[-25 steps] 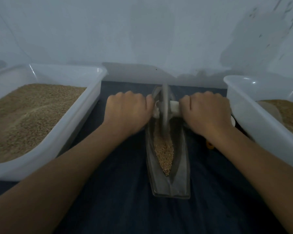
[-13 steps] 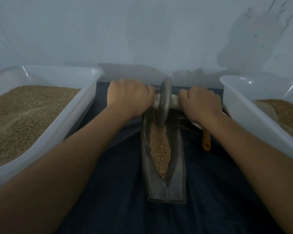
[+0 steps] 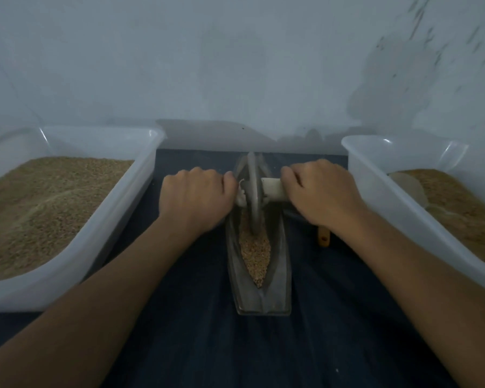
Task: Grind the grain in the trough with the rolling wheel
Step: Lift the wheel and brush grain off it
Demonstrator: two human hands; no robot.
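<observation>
While two hands (image 3: 196,197) (image 3: 324,196) grip one wheel (image 3: 253,196), two tubs (image 3: 95,242) (image 3: 403,208) flank.

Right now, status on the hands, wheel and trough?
Left hand and right hand grip the axle handle either side of the rolling wheel. Wheel upright in trough, on grain. Nothing blocking.
</observation>
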